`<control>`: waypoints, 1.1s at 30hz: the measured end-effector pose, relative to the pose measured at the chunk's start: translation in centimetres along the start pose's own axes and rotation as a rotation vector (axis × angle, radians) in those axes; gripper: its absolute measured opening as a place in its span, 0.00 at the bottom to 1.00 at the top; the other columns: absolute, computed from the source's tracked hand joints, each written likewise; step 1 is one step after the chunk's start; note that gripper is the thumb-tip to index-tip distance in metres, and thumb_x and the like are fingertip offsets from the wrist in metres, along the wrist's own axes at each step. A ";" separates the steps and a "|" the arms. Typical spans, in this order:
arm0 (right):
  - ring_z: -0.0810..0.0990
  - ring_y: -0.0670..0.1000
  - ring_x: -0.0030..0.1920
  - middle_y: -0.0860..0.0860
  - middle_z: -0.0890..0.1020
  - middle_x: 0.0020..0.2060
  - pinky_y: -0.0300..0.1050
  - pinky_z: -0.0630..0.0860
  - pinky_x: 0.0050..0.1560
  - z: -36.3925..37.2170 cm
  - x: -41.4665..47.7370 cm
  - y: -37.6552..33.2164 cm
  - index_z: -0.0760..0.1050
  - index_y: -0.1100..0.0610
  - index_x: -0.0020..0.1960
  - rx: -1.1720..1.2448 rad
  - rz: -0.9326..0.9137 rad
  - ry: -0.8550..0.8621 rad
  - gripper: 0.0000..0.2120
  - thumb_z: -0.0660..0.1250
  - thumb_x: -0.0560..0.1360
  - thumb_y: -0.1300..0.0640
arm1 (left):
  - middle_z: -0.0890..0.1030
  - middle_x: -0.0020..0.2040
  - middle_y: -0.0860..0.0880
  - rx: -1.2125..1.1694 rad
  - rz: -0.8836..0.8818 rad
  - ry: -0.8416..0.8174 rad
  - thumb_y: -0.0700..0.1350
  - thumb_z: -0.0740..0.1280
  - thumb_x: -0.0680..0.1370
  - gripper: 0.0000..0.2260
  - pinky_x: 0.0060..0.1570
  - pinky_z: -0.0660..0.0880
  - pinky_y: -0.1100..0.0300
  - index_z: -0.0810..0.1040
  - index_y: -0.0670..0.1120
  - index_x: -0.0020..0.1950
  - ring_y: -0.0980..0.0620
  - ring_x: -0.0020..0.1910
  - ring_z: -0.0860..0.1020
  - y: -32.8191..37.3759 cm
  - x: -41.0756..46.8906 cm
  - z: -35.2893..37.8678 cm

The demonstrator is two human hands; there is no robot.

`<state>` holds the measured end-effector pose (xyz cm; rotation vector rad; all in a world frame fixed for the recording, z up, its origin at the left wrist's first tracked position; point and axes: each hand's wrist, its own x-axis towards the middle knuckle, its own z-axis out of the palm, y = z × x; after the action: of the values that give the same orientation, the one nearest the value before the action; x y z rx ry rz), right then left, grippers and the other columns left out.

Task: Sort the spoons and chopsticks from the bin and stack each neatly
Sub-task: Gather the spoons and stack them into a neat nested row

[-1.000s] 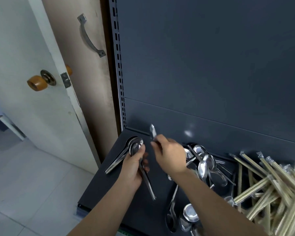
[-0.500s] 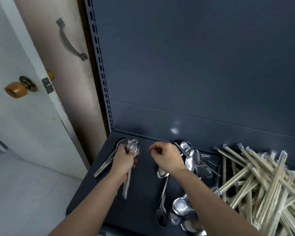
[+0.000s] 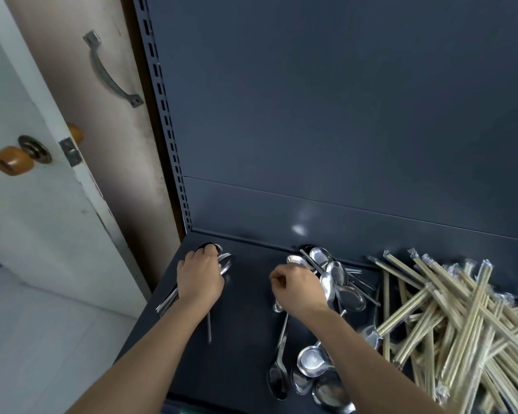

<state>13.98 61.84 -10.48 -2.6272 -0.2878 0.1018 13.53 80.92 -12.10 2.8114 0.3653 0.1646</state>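
Steel spoon stack (image 3: 225, 262), centre-left, is lying gripped under the left hand's (image 3: 199, 279) curled fingers; the right hand (image 3: 299, 289) is hovering curled, empty, beside loose spoons (image 3: 335, 276).

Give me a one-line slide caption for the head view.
Left hand grips a stack of shiny steel spoons; right hand hovers by the loose spoon pile, beside wrapped pale wooden chopsticks.
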 end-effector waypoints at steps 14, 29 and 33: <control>0.69 0.55 0.63 0.50 0.75 0.59 0.47 0.65 0.64 -0.9 0.1 1.4 0.77 0.49 0.59 -0.494 -0.135 -0.086 0.15 0.64 0.73 0.59 | 0.65 0.71 0.46 -0.034 -0.009 0.080 0.42 0.68 0.76 0.18 0.65 0.65 0.46 0.73 0.48 0.66 0.43 0.71 0.63 -0.7 -0.4 1.3; 0.81 0.57 0.41 0.50 0.84 0.37 0.46 0.79 0.36 -0.3 0.9 1.0 0.84 0.53 0.46 -0.006 -0.226 0.324 0.10 0.67 0.69 0.61 | 0.62 0.73 0.44 -0.093 0.023 0.091 0.41 0.69 0.75 0.26 0.68 0.64 0.47 0.67 0.48 0.72 0.44 0.73 0.61 -1.1 -1.1 1.5; 0.81 0.53 0.44 0.49 0.85 0.42 0.38 0.73 0.42 -1.4 0.8 -1.0 0.84 0.53 0.51 0.108 -0.206 0.331 0.09 0.66 0.75 0.56 | 0.62 0.73 0.44 -0.107 0.025 0.093 0.42 0.70 0.75 0.27 0.69 0.62 0.48 0.67 0.48 0.72 0.44 0.73 0.60 -1.0 -1.1 1.6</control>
<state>14.73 62.20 -8.77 -2.4397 -0.4210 -0.3720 12.44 81.13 -14.01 2.7096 0.3316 0.3113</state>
